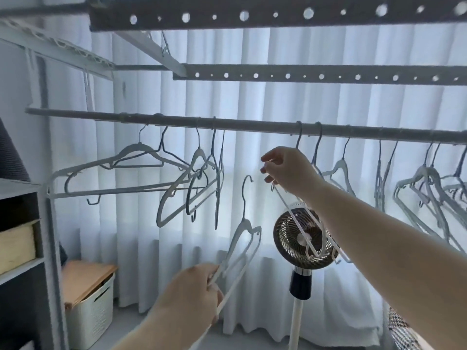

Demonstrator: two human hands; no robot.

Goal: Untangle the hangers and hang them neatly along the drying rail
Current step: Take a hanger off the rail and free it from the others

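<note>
Our left hand (192, 294) is low, its fingers curled round the bottom bar of a white hanger (242, 231), which tilts up and to the right. The hook of this hanger is free in the air, below the rail (252, 127) and touching nothing. Our right hand (288, 170) is raised just under the rail, fingers and thumb pinching the top of a second hanger (290, 213) that dangles steeply in front of the fan (303, 238). A hook on the rail runs down behind this hand; we cannot tell whether it belongs to that hanger. Toward the rail's left end a tangle (194, 178) of hangers hangs interlocked, some tipped sideways. Toward the right end more hangers (429, 188) hang crowded together. A curtain (252, 97) hangs behind
</note>
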